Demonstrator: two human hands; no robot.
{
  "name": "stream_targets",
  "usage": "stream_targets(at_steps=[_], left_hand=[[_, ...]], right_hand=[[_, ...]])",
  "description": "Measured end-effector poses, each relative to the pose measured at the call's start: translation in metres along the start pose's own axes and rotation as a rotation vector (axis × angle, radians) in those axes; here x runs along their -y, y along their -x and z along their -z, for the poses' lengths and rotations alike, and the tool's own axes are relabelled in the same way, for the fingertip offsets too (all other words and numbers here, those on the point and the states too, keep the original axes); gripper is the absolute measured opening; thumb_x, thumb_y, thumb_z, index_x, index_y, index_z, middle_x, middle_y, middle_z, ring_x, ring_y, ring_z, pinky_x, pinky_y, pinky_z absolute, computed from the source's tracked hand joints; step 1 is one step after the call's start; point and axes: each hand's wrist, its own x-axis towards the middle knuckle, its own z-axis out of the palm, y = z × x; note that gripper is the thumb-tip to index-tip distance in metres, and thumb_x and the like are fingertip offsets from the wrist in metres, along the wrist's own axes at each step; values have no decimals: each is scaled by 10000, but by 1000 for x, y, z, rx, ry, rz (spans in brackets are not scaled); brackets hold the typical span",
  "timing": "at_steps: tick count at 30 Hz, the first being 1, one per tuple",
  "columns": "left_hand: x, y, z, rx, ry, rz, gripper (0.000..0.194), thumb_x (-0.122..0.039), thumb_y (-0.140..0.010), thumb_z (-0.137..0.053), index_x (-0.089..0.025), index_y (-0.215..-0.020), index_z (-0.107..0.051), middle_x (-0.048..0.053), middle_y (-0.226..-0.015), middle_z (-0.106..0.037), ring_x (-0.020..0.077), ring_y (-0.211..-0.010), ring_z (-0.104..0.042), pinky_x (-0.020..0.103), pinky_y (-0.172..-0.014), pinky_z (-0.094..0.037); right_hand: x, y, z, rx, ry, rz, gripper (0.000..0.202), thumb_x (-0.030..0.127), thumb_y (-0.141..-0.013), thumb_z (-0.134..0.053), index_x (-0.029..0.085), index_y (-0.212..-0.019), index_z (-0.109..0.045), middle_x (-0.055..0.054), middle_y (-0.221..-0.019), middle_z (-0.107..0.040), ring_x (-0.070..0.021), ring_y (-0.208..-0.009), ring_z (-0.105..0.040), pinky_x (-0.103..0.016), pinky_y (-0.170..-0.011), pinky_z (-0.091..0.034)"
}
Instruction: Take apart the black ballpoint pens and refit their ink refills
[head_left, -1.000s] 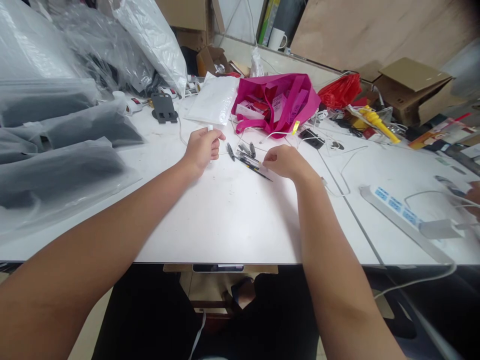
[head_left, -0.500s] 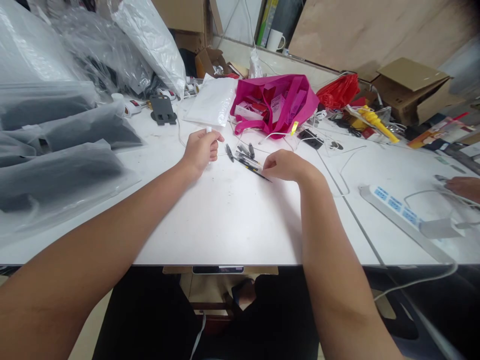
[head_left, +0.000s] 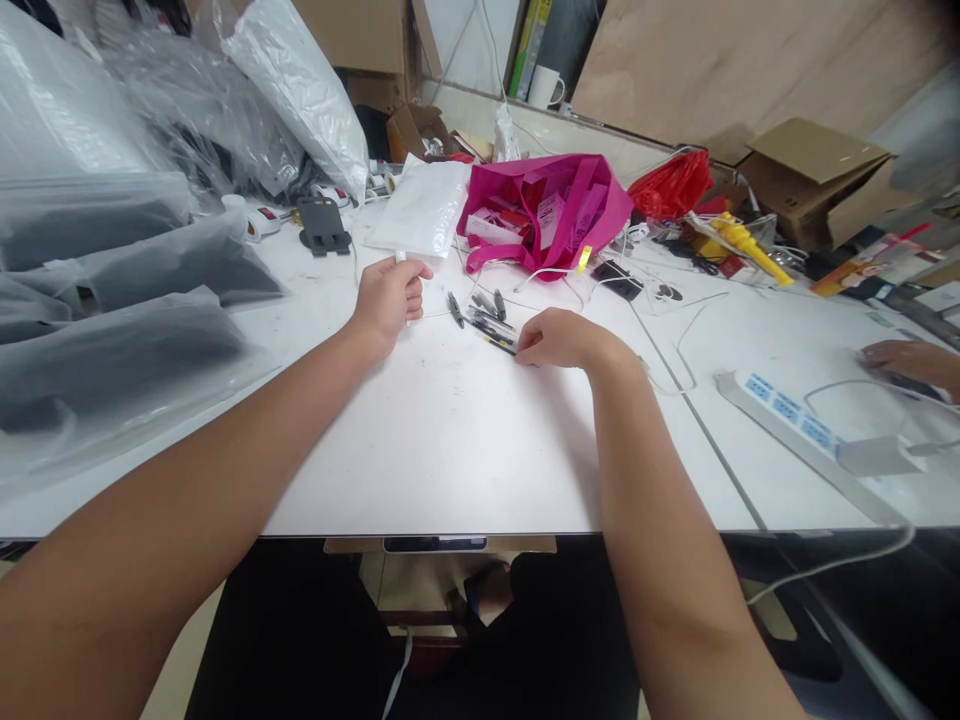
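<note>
My left hand [head_left: 387, 302] is closed in a fist around a slim white tube [head_left: 400, 257], probably a pen barrel. Its top pokes out above the fingers and most of it is hidden. To the right, my right hand [head_left: 553, 338] is low over the table, fingers pinched at the end of a thin black pen refill [head_left: 501, 346] with a yellow band. Other pen parts [head_left: 489, 322], clear and dark, lie just beyond those fingertips. Between the hands are a dark pen cap [head_left: 455, 310] and another black cap [head_left: 499, 303].
Behind the hands are a white bubble mailer [head_left: 424, 205] and a pink tote bag [head_left: 544, 215] full of small boxes. A grey phone stand [head_left: 324, 226] and plastic-wrapped parcels [head_left: 112, 330] sit left. Rightward lie a power strip [head_left: 787, 420] and another person's hand [head_left: 907, 360].
My right hand has shifted slightly left and down to the end of the black refill. My left hand, with the white tube, moved slightly left. The other person's hand reaches further in.
</note>
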Motion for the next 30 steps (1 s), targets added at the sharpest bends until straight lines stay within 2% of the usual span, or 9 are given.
stream_targets(at_steps=[5,11,14,17,20,24,27,30], left_hand=[[-5,-6,5,-19,23,-34,152,-193,-776,-653,-193,-694,-525,-84,-513,-261,47,-421,-210,194,-415,-199],[-27,-14,16,-108,70,-93,211,-178,-829,-655,-211,-696,-494,-78,-507,-244,59,-444,-184,225,-437,-187],[-35,-20,28,-175,73,-156,274,-263,-867,-692,-228,-721,-462,-72,-506,-221,79,-468,-162,270,-468,-159],[-39,-29,42,-183,28,-211,347,-405,-908,-684,-234,-770,-415,-59,-527,-144,101,-511,-150,313,-533,-125],[-38,-36,51,-245,-50,-259,368,-465,-924,-631,-236,-787,-377,-46,-566,-106,116,-560,-128,356,-608,-87],[-34,-38,49,-328,-134,-279,391,-540,-918,-593,-253,-768,-374,-53,-578,-122,119,-586,-111,377,-668,-71],[-30,-34,42,-336,-127,-285,423,-582,-861,-656,-253,-747,-415,-58,-568,-140,106,-562,-165,368,-643,-77],[-26,-29,34,-311,-97,-277,371,-486,-822,-706,-247,-718,-443,-59,-550,-173,93,-518,-179,349,-575,-90]], right_hand=[[4,-1,-6,-22,-28,24,145,129,-723,-736,244,-800,-782,-6,-904,-802,-188,-794,-678,-294,-638,-467],[9,0,-7,-36,-42,34,115,149,-723,-752,230,-804,-764,-22,-920,-804,-196,-819,-698,-292,-646,-475],[5,1,-4,-69,-36,21,65,195,-741,-770,228,-789,-742,-26,-899,-792,-196,-802,-684,-304,-641,-465],[-1,1,0,-118,-19,8,72,245,-769,-776,222,-805,-719,-32,-903,-778,-191,-786,-663,-311,-636,-456],[-3,1,1,-97,-4,3,93,279,-789,-778,219,-824,-715,-22,-894,-767,-179,-773,-647,-308,-638,-448],[0,2,2,-11,-8,-6,85,280,-801,-784,220,-838,-736,-6,-909,-772,-173,-815,-656,-299,-671,-455],[1,2,2,30,-6,2,72,250,-794,-789,219,-845,-749,-3,-935,-782,-171,-838,-666,-292,-692,-460],[-1,2,3,47,12,4,81,253,-787,-796,225,-854,-760,-2,-956,-788,-175,-841,-665,-290,-690,-455]])
